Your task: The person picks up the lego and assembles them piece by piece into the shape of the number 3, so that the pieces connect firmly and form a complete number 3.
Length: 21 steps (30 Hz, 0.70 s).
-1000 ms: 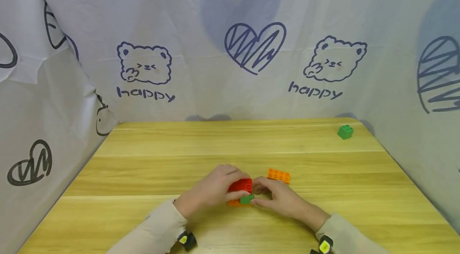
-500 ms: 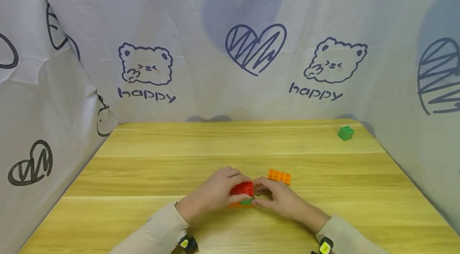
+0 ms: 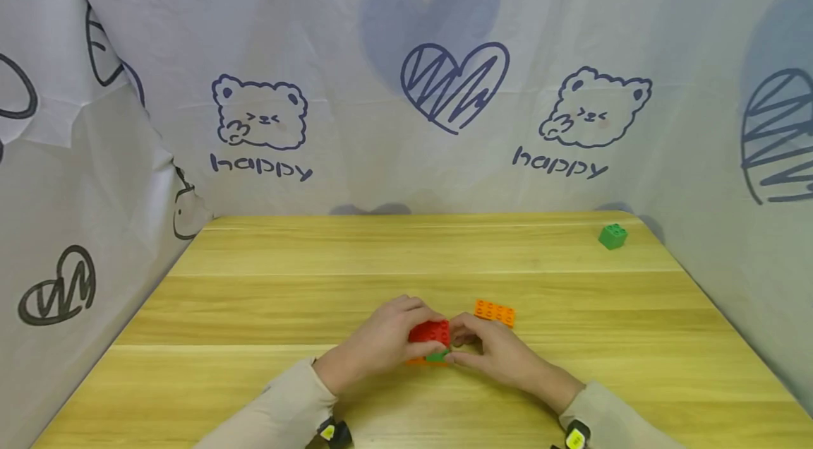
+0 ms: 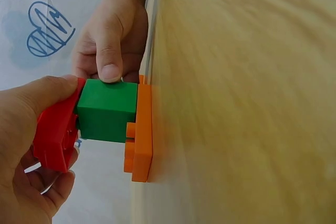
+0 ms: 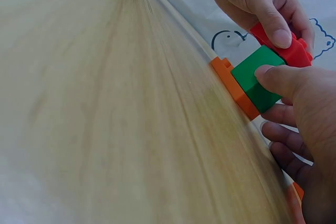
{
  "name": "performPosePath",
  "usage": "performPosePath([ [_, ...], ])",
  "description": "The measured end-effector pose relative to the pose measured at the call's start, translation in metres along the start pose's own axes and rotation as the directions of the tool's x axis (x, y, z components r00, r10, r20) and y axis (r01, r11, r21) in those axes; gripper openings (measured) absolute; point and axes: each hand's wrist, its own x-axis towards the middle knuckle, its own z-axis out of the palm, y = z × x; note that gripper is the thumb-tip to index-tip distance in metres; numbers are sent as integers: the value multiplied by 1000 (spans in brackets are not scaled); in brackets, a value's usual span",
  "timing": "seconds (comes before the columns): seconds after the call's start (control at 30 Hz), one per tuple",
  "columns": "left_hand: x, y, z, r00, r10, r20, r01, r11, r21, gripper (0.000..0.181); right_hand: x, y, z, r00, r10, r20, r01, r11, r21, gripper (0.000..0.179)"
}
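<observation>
My left hand grips a red building brick between thumb and fingers. It sits tilted against the top of a green building block, with a gap at one side. That block stands upright on one end of an orange studded plate, which lies on the table; bare studs show beside it. My right hand has its thumb on one face of the green block in the right wrist view, fingers bent round the other side. From the head view, the left hand covers much of the stack.
A second orange studded brick lies just beyond my right hand. Near the far right corner of the wooden table sits another green block. A printed white cloth hangs behind the table and along both sides.
The red brick has come slightly nearer to me and now hides more of the green block in the head view. Both hands have otherwise stayed in nearly the same place.
</observation>
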Motion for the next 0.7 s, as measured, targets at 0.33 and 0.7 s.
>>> performPosePath([
  [0.33,-1,-2,2,999,-30,-20,29,998,-47,33,0,1,1,1000,-9,-3,9,1000,-20,36],
  [0.7,0,3,1,998,-57,25,57,998,5,35,0,0,0,1000,-22,-5,21,999,-24,36],
])
